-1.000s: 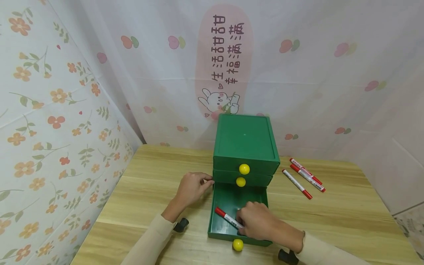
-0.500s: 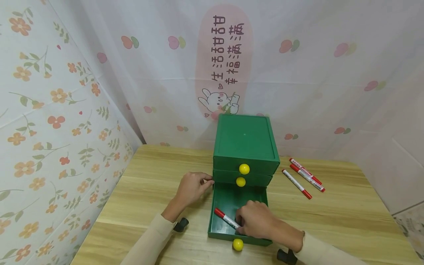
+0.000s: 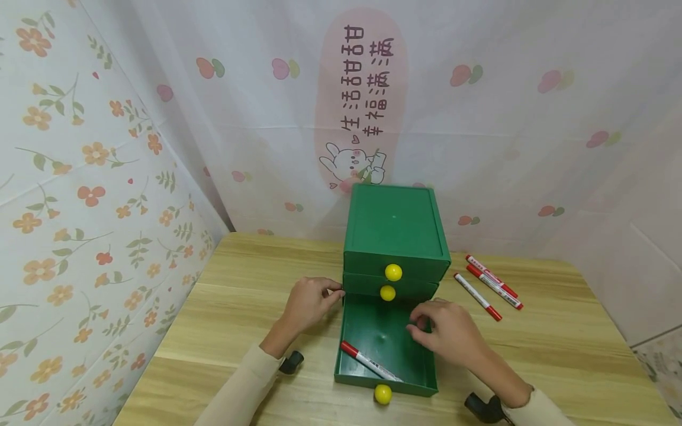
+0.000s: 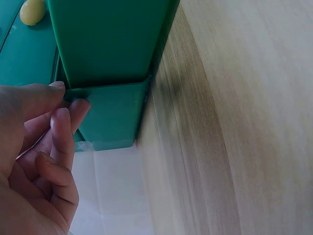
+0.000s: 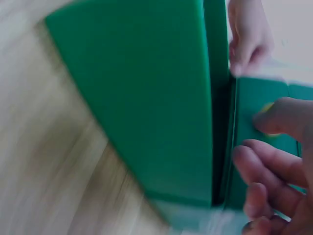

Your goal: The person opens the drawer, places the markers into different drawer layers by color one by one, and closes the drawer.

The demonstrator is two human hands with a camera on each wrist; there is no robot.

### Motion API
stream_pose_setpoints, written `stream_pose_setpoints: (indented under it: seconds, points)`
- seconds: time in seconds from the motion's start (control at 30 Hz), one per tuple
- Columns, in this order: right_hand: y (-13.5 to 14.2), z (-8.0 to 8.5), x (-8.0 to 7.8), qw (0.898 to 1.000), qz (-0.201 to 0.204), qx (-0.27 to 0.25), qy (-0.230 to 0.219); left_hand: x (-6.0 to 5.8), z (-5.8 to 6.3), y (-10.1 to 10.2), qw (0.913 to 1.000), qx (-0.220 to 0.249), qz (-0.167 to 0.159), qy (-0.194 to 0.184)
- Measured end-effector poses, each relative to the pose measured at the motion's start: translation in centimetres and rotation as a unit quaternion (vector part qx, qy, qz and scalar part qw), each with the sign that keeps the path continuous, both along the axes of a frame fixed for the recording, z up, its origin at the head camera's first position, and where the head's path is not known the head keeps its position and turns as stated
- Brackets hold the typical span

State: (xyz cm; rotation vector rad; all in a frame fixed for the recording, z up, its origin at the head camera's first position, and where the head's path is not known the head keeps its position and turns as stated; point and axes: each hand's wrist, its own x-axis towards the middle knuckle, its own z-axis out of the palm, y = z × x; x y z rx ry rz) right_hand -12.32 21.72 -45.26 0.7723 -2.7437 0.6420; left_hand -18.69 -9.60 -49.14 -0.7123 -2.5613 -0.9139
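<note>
A green drawer cabinet point(image 3: 393, 222) stands on the table, its bottom drawer point(image 3: 383, 328) pulled out and the drawers above it shut. One red-capped marker point(image 3: 373, 362) lies slantwise near the front of that drawer. My left hand point(image 3: 308, 305) pinches the cabinet's left front edge between thumb and fingers, as the left wrist view also shows. Above the drawer's right side hovers my right hand point(image 3: 450, 331), fingers loosely bent, with nothing in them. The right wrist view is blurred; there the right fingers point(image 5: 274, 171) are near the cabinet front.
Several yellow ball knobs, such as the lowest knob point(image 3: 382, 394), stick out from the drawer fronts. To the right of the cabinet, three red-and-white markers point(image 3: 478, 297) lie on the wooden table point(image 3: 256, 266). A patterned curtain point(image 3: 266, 148) hangs behind.
My right hand has let go of the marker, which now lies closer to the drawer's front. That hand has moved up and to the right. My left hand stays put.
</note>
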Motion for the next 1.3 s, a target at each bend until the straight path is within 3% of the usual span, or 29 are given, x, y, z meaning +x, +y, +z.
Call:
stream_pose_setpoints:
  seconds: [0.17, 0.3, 0.73, 1.3]
  points:
    - [3.5, -0.9, -1.1, 0.996, -0.065, -0.047, 0.045, 0.0, 0.0, 0.1, 1.0000, 0.000, 0.000, 0.003]
    - [6.3, -1.9, -2.4, 0.991, -0.103, -0.059, 0.057, 0.0, 0.0, 0.1, 1.0000, 0.001, -0.002, 0.007]
    - [12.3, -5.1, -5.6, 0.982, -0.182, -0.036, 0.017, 0.1, 0.0, 0.0, 0.9999, -0.002, -0.001, 0.011]
    - [14.6, -6.1, -5.9, 0.969, -0.237, -0.027, -0.059, 0.1, 0.0, 0.1, 0.9999, -0.011, 0.006, 0.007]
